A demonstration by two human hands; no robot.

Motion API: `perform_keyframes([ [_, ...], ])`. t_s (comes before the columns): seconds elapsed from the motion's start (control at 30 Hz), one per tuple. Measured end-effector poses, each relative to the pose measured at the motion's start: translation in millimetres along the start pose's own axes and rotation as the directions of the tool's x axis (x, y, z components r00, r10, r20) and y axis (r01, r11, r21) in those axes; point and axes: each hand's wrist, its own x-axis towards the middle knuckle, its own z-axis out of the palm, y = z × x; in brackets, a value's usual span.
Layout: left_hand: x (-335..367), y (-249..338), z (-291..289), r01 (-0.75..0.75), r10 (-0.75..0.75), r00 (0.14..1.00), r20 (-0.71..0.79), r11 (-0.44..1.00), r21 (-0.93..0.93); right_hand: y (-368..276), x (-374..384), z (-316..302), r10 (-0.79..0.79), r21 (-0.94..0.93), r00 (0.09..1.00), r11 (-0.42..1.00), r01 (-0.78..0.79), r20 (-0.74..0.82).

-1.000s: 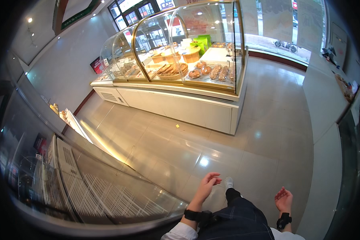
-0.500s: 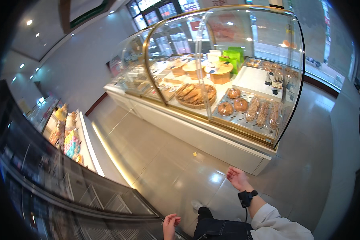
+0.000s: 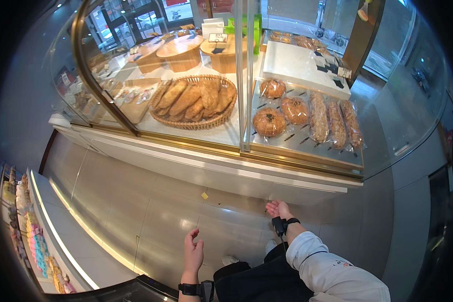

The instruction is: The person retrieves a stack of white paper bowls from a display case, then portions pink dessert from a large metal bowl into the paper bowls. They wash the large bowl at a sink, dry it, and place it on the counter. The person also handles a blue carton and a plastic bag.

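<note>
Two bare hands hang in front of me over the glossy tiled floor [image 3: 136, 201], and neither holds anything. My right hand [image 3: 278, 208] is palm up with the fingers loosely spread, almost at the white base [image 3: 226, 173] of the bakery display case [image 3: 246, 151], though I cannot tell whether it touches it; a dark band [image 3: 282, 225] wraps that wrist above a white sleeve [image 3: 332, 267]. My left hand [image 3: 193, 253] floats lower and further from the case, edge-on, fingers relaxed and slightly parted, with a dark band at its wrist too. The case is the nearest thing to both hands. Its long axis runs from the left of the view to the right, tilting down toward the right, and its curved glass front faces me. It has brass-coloured framing, a white counter inside and a glass divider. Left of the divider a round wicker basket [image 3: 194, 103] holds long golden pastries, their lengths mostly pointing away from me. Right of it a perforated metal tray [image 3: 297, 141] carries wrapped round buns [image 3: 270, 122] and long wrapped loaves [image 3: 318, 117] lying side by side, ends toward me. A small yellow scrap [image 3: 205, 196] lies on the floor by the base.
</note>
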Motion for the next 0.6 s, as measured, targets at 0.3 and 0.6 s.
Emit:
perform_keyframes([
  [0.3, 201, -57, 206, -0.784, 0.677, 0.561, 0.477, 0.249, 0.569, 58, 284, -125, -0.02, 0.607, 0.966, 0.775, 0.178, -0.258],
  [0.6, 261, -116, 254, -0.739, 0.892, 0.335, 0.304, 0.049, 0.672, 128, 360, -124, -0.235, 0.812, 0.971, 0.576, 0.097, 0.051],
])
